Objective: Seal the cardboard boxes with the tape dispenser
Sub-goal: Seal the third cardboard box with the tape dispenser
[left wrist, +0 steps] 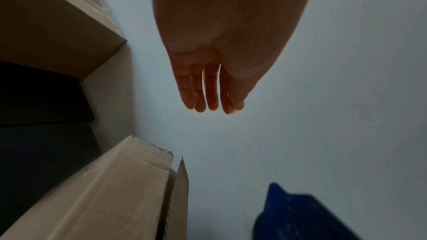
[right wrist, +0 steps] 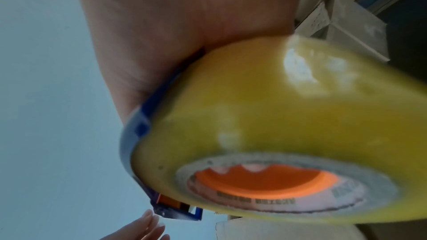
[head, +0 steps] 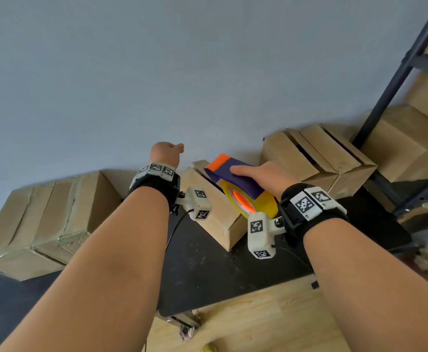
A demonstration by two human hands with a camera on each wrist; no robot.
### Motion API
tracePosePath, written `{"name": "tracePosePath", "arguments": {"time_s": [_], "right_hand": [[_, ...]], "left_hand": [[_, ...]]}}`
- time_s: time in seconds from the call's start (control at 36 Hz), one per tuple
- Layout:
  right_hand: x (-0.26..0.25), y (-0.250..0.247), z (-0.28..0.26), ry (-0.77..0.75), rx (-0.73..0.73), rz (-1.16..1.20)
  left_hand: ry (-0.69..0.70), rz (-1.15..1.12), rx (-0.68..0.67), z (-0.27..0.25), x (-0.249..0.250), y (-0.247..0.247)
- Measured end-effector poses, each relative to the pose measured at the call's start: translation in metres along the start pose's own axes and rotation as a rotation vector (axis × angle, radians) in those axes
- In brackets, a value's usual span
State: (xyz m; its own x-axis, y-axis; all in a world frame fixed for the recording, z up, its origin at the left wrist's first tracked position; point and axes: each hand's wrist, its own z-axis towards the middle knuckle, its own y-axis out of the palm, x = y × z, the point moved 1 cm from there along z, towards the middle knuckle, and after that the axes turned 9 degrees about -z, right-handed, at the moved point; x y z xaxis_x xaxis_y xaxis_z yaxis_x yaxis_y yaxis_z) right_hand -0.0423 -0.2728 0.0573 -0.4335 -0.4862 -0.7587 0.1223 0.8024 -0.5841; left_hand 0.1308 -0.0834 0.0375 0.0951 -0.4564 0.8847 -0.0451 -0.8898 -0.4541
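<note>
Right hand (head: 263,174) wrapped round dispenser (head: 235,181), left hand (head: 165,154) spread, holding nothing (both above box (head: 215,214)). Flatten flaps first, then press tape onto seam.

Open gap between taped box (head: 42,219) and middle box (head: 215,217)

Soft, even daylight; wide-angle bending at the edges.
Left hand (left wrist: 215,46) backlit and dark; glare on the blurred tape roll (right wrist: 289,109).
</note>
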Motion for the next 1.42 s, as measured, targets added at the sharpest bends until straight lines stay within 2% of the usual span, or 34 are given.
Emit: {"name": "tracePosePath", "arguments": {"time_s": [0.22,0.42,0.75,0.94,1.06,1.17,1.28,1.31,1.42], "right_hand": [[-0.025,0.023,0.038,0.049,0.029,-0.030],[-0.026,0.040,0.068,0.133,0.022,-0.082],[-0.029,0.055,0.091,0.209,-0.011,-0.233],[-0.033,0.060,0.098,0.227,-0.032,-0.277],[-0.034,0.061,0.099,0.230,-0.037,-0.298],[-0.033,0.063,0.098,0.231,-0.037,-0.293],[-0.032,0.063,0.098,0.238,-0.041,-0.273],[-0.032,0.063,0.099,0.242,-0.042,-0.269],[-0.033,0.063,0.099,0.252,-0.047,-0.250]], "left_hand": [[0.032,0.037,-0.036,0.048,-0.016,0.000],[0.056,0.127,-0.118,0.080,-0.037,0.010],[-0.113,0.080,-0.233,0.107,-0.078,0.039],[-0.172,-0.061,-0.249,0.110,-0.091,0.046],[-0.128,0.061,-0.239,0.110,-0.099,0.049],[-0.077,0.193,-0.288,0.107,-0.100,0.051],[-0.102,0.261,-0.341,0.100,-0.100,0.050],[-0.130,0.230,-0.358,0.095,-0.096,0.048],[-0.140,0.419,-0.518,0.092,-0.099,0.052]]}}
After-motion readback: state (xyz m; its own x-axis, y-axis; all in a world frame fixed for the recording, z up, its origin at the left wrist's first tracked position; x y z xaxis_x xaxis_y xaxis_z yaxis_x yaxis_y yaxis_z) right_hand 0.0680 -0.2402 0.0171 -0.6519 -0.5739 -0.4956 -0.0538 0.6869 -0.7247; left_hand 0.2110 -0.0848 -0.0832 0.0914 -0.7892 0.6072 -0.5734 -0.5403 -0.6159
